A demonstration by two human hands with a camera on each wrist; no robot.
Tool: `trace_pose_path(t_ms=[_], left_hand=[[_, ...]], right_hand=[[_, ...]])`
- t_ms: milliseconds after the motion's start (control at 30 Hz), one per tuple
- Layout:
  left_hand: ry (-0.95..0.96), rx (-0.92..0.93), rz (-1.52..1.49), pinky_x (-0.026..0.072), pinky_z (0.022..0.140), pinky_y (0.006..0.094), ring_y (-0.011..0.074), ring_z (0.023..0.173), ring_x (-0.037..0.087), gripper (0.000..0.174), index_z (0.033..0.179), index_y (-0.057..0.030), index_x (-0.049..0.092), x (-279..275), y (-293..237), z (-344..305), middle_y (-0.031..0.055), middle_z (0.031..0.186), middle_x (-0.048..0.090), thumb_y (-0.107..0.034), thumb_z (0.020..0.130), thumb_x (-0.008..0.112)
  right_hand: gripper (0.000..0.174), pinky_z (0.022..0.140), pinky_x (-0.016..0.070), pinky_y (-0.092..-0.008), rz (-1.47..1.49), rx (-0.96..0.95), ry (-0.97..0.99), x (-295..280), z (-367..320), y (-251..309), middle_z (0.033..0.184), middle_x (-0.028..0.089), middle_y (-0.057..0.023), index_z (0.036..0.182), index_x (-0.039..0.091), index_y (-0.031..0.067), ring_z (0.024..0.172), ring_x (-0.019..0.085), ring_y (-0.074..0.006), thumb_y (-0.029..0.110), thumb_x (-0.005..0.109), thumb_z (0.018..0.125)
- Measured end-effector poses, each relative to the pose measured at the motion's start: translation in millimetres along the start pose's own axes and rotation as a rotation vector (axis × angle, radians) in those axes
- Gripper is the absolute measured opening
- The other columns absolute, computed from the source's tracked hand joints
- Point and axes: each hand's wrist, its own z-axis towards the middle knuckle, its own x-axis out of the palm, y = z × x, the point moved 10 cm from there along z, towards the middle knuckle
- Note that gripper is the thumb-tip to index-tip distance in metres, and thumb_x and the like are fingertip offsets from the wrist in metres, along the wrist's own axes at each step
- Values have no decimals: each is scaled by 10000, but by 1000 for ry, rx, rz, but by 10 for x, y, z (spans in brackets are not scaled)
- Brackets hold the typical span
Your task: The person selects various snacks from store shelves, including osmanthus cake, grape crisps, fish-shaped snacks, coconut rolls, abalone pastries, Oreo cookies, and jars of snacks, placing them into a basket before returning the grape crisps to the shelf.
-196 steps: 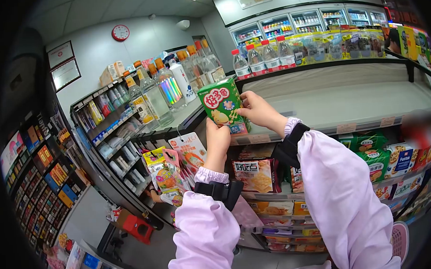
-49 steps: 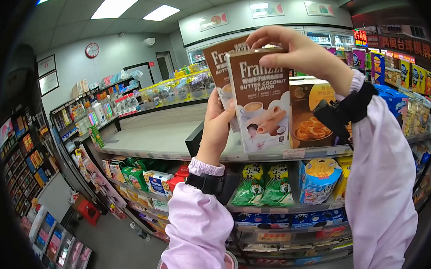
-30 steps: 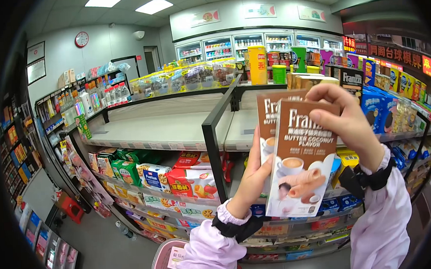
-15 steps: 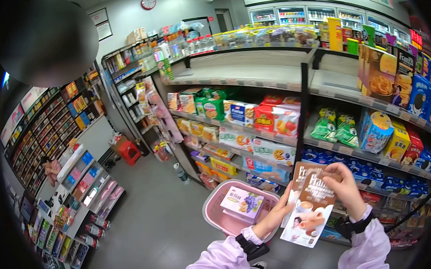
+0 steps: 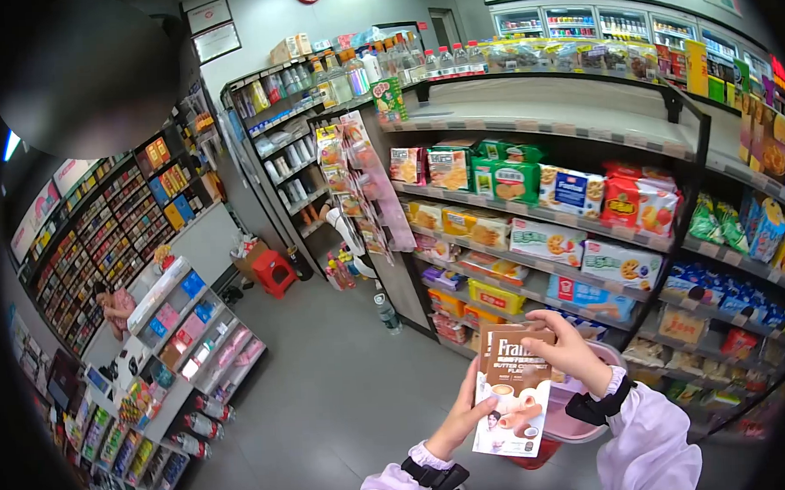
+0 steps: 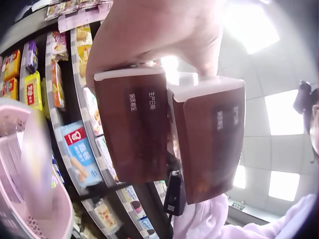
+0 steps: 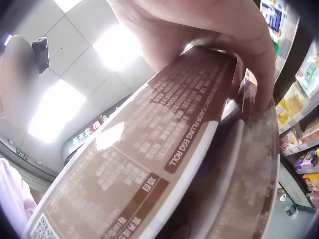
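Two brown-and-white Franzzi egg roll boxes are held together low in the head view, the front box [image 5: 511, 406] overlapping the rear box [image 5: 487, 337]. My left hand [image 5: 457, 420] grips their lower left side, thumb across the front. From the upper right, my right hand [image 5: 578, 352] grips the top. The left wrist view shows two brown box ends [image 6: 132, 129] side by side below the left hand [image 6: 159, 30]. Close to the right wrist camera, fingers of the right hand [image 7: 214, 22] wrap the end of a box [image 7: 134, 144] with printed text.
A pink shopping basket [image 5: 609, 353] stands behind the boxes, partly hidden. Snack shelves [image 5: 616, 139] run along the right, with a green box [image 5: 388, 99] on the top left corner. A red stool [image 5: 274, 272], a bottle [image 5: 386, 314] and a low display rack [image 5: 194, 306] stand leftward.
Earlier both hands held the green box at the top shelf; now it stands there and they hold two Franzzi boxes. These have come down from the right-hand shelf as the view swung left and down.
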Motion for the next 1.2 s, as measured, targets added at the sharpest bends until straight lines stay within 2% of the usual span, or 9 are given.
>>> trace_pose_path(t_ms=[67, 167, 333, 500, 700, 900, 1000, 1033, 1200], left_hand=[[-64, -19, -48, 212, 1056, 319, 211, 1305, 236, 797, 1421, -39, 43, -531, -114, -69, 134, 1433, 190, -161, 839, 573], [-87, -36, -149, 231, 1049, 320, 209, 1297, 255, 781, 1421, -41, 49, -1099, -368, -68, 136, 1421, 220, -128, 835, 558], [-43, 48, -87, 214, 1056, 326, 212, 1300, 246, 811, 1420, -34, 34, -1644, -720, 300, 131, 1425, 203, -148, 821, 569], [49, 123, -20, 180, 1066, 332, 216, 1318, 203, 825, 1420, -32, 9, -1854, -858, 1015, 133, 1434, 176, -168, 826, 566], [278, 364, 221, 120, 1079, 344, 224, 1338, 137, 854, 1413, -4, -20, -1842, -1566, 2465, 140, 1457, 112, -236, 833, 563], [385, 591, 351, 177, 1064, 356, 224, 1315, 205, 912, 1410, 9, 37, -1774, -2613, 3618, 153, 1434, 185, -362, 805, 610], [401, 587, 368, 290, 1019, 371, 226, 1291, 275, 915, 1425, -54, 93, -1803, -3219, 4135, 148, 1414, 244, -266, 768, 694], [415, 711, 446, 316, 1002, 381, 233, 1268, 318, 892, 1423, -59, 125, -1789, -3450, 4286, 152, 1402, 268, -252, 768, 698], [605, 641, 442, 361, 973, 400, 279, 1218, 370, 835, 1411, -57, 165, -1863, -3803, 5139, 150, 1336, 369, -235, 785, 689]], right_hand=[[631, 837, 449, -300, 136, 74, 39, 439, 193, -140, 1215, 427, -135, 1281, 355, 41, 1048, 498, -190, 191, 703, 777], [758, 985, 352, -346, 280, 114, 57, 941, 383, -266, 1317, 348, -172, 1344, 247, -4, 1218, 379, -249, 206, 704, 777], [828, 1012, 327, -356, 209, 196, 410, 1613, 613, -282, 1333, 356, -183, 1357, 195, -48, 1229, 375, -243, 274, 693, 780], [813, 980, 368, -346, 266, 205, 243, 1388, 1230, -300, 1304, 388, -151, 1345, 230, -28, 1192, 421, -236, 219, 726, 751], [760, 951, 399, -349, 434, -87, 67, 769, 2423, 135, 1315, 388, -120, 1367, 198, -11, 1136, 474, -218, 104, 673, 785], [746, 909, 430, -324, 222, -353, -49, 194, 3490, 1008, 1315, 389, -121, 1364, 227, -17, 1086, 510, -198, 68, 668, 768], [733, 903, 440, -321, 191, -470, -73, -43, 4028, 1532, 1311, 389, -133, 1348, 251, -35, 1081, 515, -205, 92, 680, 767], [735, 895, 446, -321, 147, -526, -87, -123, 4186, 1699, 1311, 390, -137, 1344, 259, -38, 1074, 516, -201, 107, 688, 766], [789, 977, 361, -321, -98, -679, -174, -421, 4906, 2100, 1302, 399, -135, 1342, 278, -33, 1163, 425, -205, 155, 735, 727]])
